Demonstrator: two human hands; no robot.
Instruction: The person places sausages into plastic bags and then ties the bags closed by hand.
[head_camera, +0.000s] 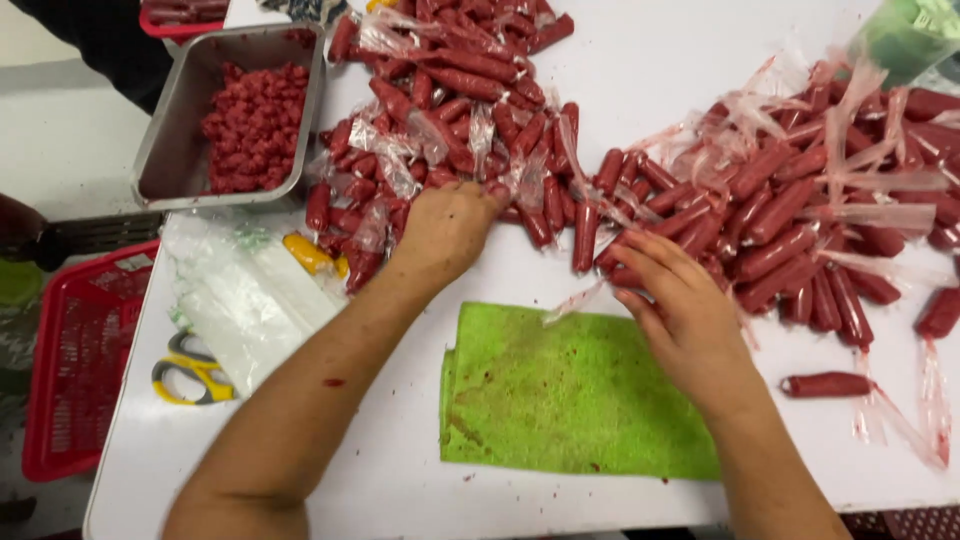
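Observation:
My left hand (447, 228) reaches into a big pile of red sausage-shaped rolls in clear plastic wrap (450, 110), fingers curled among them; I cannot tell whether it grips one. My right hand (680, 305) rests at the edge of a second pile of the same wrapped rolls (800, 220), its fingers closed on one roll with a loose plastic tail (575, 300). A green cloth (570, 395) lies flat on the white table (400, 480) between my forearms.
A steel tray (170, 165) holding red meat pieces (255, 125) stands at the far left. A stack of clear plastic bags (245, 295), yellow-handled scissors (190, 375) and a yellow object (310, 255) lie left of my arm. A red basket (75, 360) sits off the table's left edge.

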